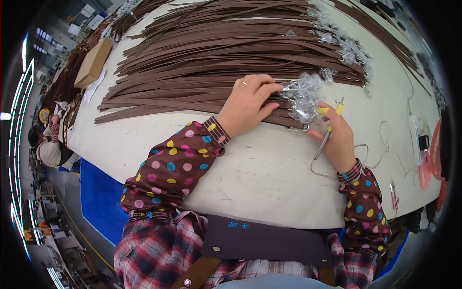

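Brown straps (192, 62) lie long, flat, narrow, tipped with clear plastic (304, 96).

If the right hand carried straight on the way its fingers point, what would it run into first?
Most likely the bunched clear plastic at the ends of the brown straps, just ahead of the right hand. Depth is unclear in this view, so it may pass above.
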Tool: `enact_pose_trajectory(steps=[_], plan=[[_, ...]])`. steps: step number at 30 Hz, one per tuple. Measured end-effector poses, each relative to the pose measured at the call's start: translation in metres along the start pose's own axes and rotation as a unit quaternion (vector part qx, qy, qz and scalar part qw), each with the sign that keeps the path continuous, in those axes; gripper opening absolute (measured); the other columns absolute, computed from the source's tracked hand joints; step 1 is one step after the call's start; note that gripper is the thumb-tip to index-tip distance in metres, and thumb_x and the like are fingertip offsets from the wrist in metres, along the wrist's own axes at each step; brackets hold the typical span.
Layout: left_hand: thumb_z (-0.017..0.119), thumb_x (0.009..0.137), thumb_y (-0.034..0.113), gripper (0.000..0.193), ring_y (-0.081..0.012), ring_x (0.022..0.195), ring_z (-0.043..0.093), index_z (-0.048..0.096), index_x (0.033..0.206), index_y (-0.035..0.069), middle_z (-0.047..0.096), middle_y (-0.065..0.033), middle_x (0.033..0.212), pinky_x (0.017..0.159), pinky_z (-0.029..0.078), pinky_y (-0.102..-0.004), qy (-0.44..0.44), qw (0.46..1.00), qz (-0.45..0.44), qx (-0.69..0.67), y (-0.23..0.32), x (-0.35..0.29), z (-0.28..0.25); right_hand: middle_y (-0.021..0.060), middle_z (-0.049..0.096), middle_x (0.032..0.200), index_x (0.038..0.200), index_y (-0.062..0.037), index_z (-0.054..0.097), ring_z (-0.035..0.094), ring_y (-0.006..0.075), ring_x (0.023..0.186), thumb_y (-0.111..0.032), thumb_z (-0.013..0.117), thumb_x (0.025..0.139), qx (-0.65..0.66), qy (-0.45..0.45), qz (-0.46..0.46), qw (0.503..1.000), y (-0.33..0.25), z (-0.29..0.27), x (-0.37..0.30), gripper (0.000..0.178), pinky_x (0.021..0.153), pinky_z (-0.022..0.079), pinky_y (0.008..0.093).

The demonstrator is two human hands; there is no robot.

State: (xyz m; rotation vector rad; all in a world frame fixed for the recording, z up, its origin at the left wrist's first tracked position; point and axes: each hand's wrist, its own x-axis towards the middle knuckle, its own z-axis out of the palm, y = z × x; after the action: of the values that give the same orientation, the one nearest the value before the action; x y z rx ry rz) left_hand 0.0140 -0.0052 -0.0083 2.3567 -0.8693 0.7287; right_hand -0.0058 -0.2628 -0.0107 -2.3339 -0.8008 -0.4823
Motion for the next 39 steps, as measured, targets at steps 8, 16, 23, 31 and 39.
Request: enact_pose_trajectory(steps=[8, 16, 23, 31, 39], plan=[[0.071, 0.075, 0.020, 0.024, -0.0213, 0.086, 0.052, 0.057, 0.092, 0.010, 0.054, -0.0022, 0.089, 0.075, 0.042, -0.0335, -0.125, 0.992, -0.007, 0.031, 0.012, -0.037, -0.005, 0.0088, 0.061, 0.115, 0.104, -0.0040, 0.052, 0.059, 0.0282, 0.088, -0.010, 0.079, 0.065, 0.030, 0.015, -0.020, 0.999, 0.000, -0.003, -0.007, 0.048, 0.074, 0.049, 0.0334], [0.065, 0.078, 0.018, 0.019, -0.0232, 0.074, 0.056, 0.050, 0.083, 0.007, 0.054, -0.0076, 0.082, 0.063, 0.044, -0.0350, -0.160, 0.987, -0.019, 0.027, 0.034, -0.035, -0.008, 0.0065, 0.064, 0.106, 0.095, -0.0075, 0.055, 0.058, 0.0273, 0.093, -0.015, 0.076, 0.070, -0.026, -0.049, -0.118, 0.991, -0.015, -0.009, -0.002, 0.034, 0.082, 0.043, 0.0358], [0.067, 0.080, 0.015, 0.021, -0.0278, 0.076, 0.061, 0.052, 0.091, 0.005, 0.060, -0.0114, 0.082, 0.065, 0.048, -0.0356, -0.224, 0.959, -0.141, -0.101, 0.044, -0.037, -0.021, 0.0035, 0.059, 0.081, 0.092, -0.0103, 0.055, 0.057, 0.0245, 0.081, -0.012, 0.073, 0.072, 0.042, -0.086, -0.111, 0.989, -0.008, 0.002, -0.022, 0.028, 0.077, 0.043, 0.0352], [0.066, 0.081, 0.012, 0.014, -0.0260, 0.074, 0.059, 0.062, 0.093, 0.006, 0.058, -0.0088, 0.085, 0.064, 0.047, -0.0324, -0.181, 0.963, -0.190, -0.058, 0.017, -0.080, -0.069, -0.0003, 0.063, 0.098, 0.094, -0.0124, 0.056, 0.057, 0.0220, 0.091, -0.014, 0.073, 0.073, 0.037, -0.139, -0.101, 0.984, -0.012, 0.002, -0.024, 0.028, 0.083, 0.040, 0.0359], [0.065, 0.082, 0.012, 0.015, -0.0261, 0.077, 0.057, 0.062, 0.096, 0.007, 0.055, -0.0084, 0.087, 0.065, 0.048, -0.0341, -0.156, 0.970, -0.172, 0.067, 0.031, -0.075, -0.073, 0.0045, 0.054, 0.075, 0.091, -0.0105, 0.052, 0.052, 0.0230, 0.077, -0.013, 0.070, 0.074, -0.022, -0.074, -0.124, 0.989, -0.012, 0.006, -0.020, 0.025, 0.065, 0.044, 0.0327]])
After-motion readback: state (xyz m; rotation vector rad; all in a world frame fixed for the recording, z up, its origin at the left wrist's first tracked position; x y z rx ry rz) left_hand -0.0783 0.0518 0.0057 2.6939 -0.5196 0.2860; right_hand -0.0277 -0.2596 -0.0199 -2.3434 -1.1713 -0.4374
